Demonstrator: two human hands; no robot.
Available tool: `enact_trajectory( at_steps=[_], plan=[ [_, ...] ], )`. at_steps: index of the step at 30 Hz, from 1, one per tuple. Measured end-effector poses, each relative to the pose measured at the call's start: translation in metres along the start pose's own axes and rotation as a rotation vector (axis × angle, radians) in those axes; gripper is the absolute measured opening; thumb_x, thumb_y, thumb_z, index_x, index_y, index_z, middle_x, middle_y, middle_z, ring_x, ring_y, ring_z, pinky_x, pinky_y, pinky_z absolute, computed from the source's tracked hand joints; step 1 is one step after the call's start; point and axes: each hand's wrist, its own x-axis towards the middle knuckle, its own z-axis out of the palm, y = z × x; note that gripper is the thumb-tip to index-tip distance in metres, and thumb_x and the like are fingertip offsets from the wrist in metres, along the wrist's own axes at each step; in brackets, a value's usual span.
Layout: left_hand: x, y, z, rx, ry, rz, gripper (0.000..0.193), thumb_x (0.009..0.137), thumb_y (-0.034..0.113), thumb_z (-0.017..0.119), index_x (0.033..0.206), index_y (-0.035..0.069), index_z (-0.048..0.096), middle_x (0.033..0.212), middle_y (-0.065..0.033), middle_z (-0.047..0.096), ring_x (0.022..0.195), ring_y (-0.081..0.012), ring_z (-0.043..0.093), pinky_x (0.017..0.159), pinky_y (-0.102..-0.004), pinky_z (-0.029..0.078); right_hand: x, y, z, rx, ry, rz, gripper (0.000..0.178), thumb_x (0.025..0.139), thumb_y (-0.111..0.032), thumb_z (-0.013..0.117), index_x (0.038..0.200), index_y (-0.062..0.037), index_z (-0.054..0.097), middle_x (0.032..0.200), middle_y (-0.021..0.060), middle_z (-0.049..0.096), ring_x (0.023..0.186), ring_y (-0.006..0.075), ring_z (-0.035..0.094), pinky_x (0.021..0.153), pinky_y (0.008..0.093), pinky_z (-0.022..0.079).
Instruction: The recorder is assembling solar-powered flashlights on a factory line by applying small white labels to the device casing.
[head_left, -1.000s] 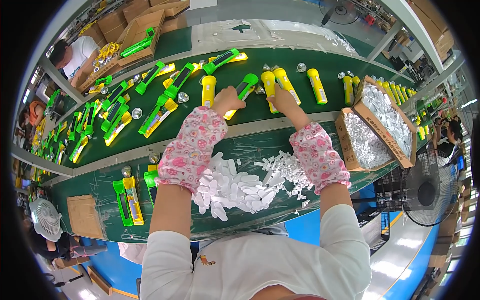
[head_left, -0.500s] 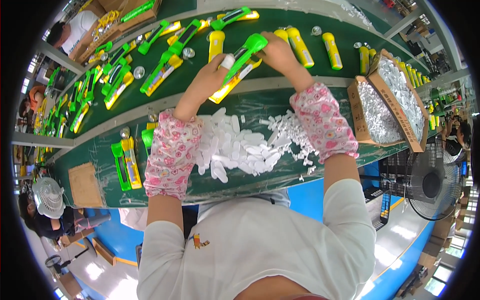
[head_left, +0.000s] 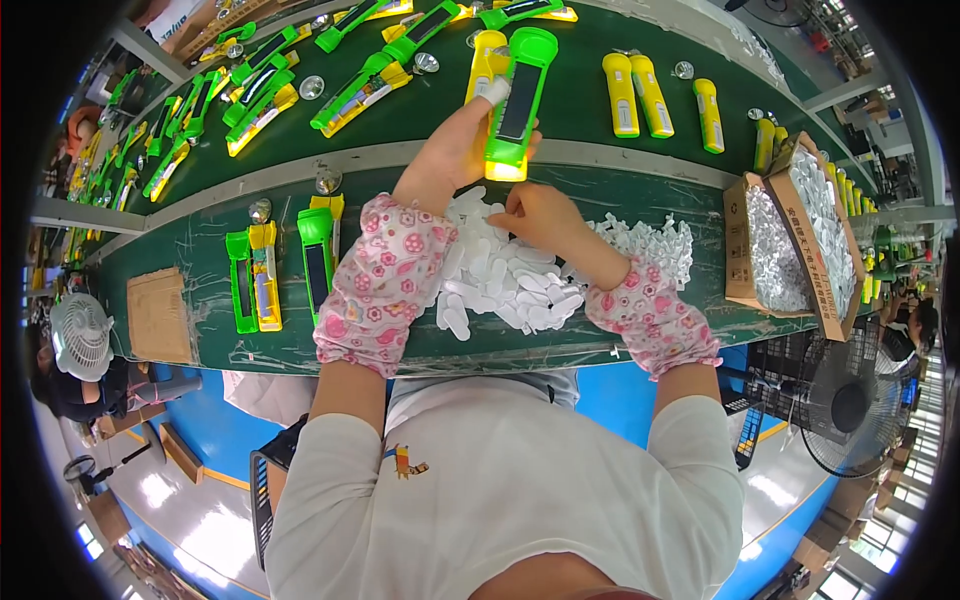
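Note:
My left hand (head_left: 458, 152) is wrapped round a flashlight (head_left: 521, 98), held upright above the belt's near rail. Its green side with a long dark panel faces me, and yellow shows at its lower end. White tape covers a fingertip of this hand. My right hand (head_left: 548, 222) is lower, its fingers bent and pinched together at the upper edge of a pile of flat white oval pieces (head_left: 515, 290). Whether a piece is between those fingers is hidden. A yellow flashlight (head_left: 487, 58) is partly covered behind the held one.
Several opened green-and-yellow flashlights (head_left: 360, 95) lie on the green belt at left, yellow ones (head_left: 650, 95) at right. Small white parts (head_left: 650, 245) lie right of the ovals. Cartons of parts (head_left: 752, 245) stand at the right. An opened flashlight (head_left: 262, 275) and cardboard (head_left: 160, 315) lie left.
The casing halves, spread apart before, are now together and turned upright in my left hand. My right hand has let go and come down to the white ovals. The view has shifted.

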Motion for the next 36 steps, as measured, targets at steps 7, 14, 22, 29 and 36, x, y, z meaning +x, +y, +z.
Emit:
enact_trajectory(
  at_steps=[7, 14, 22, 29, 36],
  plan=[
    [-0.003, -0.012, 0.015, -0.340, -0.071, 0.123, 0.035, 0.096, 0.033, 0.054, 0.123, 0.011, 0.050, 0.108, -0.0117, 0.064, 0.104, -0.0386, 0.062, 0.090, -0.0570, 0.049, -0.027, 0.020, -0.019, 0.364, 0.093, -0.319, 0.014, 0.080, -0.012, 0.072, 0.086, -0.0037, 0.063, 0.074, 0.0064, 0.062, 0.066, 0.0158, 0.060, 0.063, 0.0287, 0.049],
    [-0.009, -0.017, 0.015, -0.187, -0.130, 0.207, 0.038, 0.093, 0.037, 0.060, 0.118, 0.010, 0.052, 0.099, -0.0089, 0.065, 0.095, -0.0305, 0.066, 0.079, -0.0462, 0.056, -0.054, -0.022, -0.122, 0.346, -0.013, -0.297, 0.007, 0.092, -0.005, 0.058, 0.099, -0.0053, 0.060, 0.088, 0.0031, 0.059, 0.073, 0.0100, 0.057, 0.064, 0.0246, 0.045],
    [-0.028, -0.019, 0.042, -0.202, -0.253, 0.163, 0.051, 0.101, 0.050, 0.030, 0.134, 0.012, 0.041, 0.121, -0.0059, 0.055, 0.105, -0.0205, 0.058, 0.088, -0.0447, 0.049, -0.003, -0.068, -0.148, -0.144, 0.105, -0.713, 0.010, 0.089, -0.004, 0.059, 0.099, -0.0058, 0.058, 0.092, 0.0079, 0.056, 0.089, 0.0237, 0.056, 0.077, 0.0315, 0.045],
    [-0.029, -0.019, 0.041, -0.050, -0.427, 0.136, 0.055, 0.094, 0.045, 0.054, 0.136, 0.014, 0.037, 0.119, -0.0053, 0.052, 0.105, -0.0209, 0.057, 0.086, -0.0450, 0.051, -0.001, -0.074, -0.170, 0.042, -0.130, -0.436, 0.035, 0.082, -0.003, 0.069, 0.100, -0.0050, 0.039, 0.080, 0.0072, 0.062, 0.070, 0.0143, 0.059, 0.063, 0.0284, 0.046],
    [-0.025, -0.022, 0.039, 0.018, -0.313, 0.195, 0.050, 0.091, 0.042, 0.061, 0.125, 0.012, 0.042, 0.117, -0.0043, 0.053, 0.104, -0.0188, 0.058, 0.088, -0.0461, 0.051, -0.005, -0.067, -0.156, 0.091, 0.021, -0.400, 0.037, 0.075, -0.005, 0.077, 0.090, -0.0064, 0.043, 0.070, 0.0023, 0.053, 0.064, 0.0124, 0.054, 0.057, 0.0278, 0.043]
  ],
)
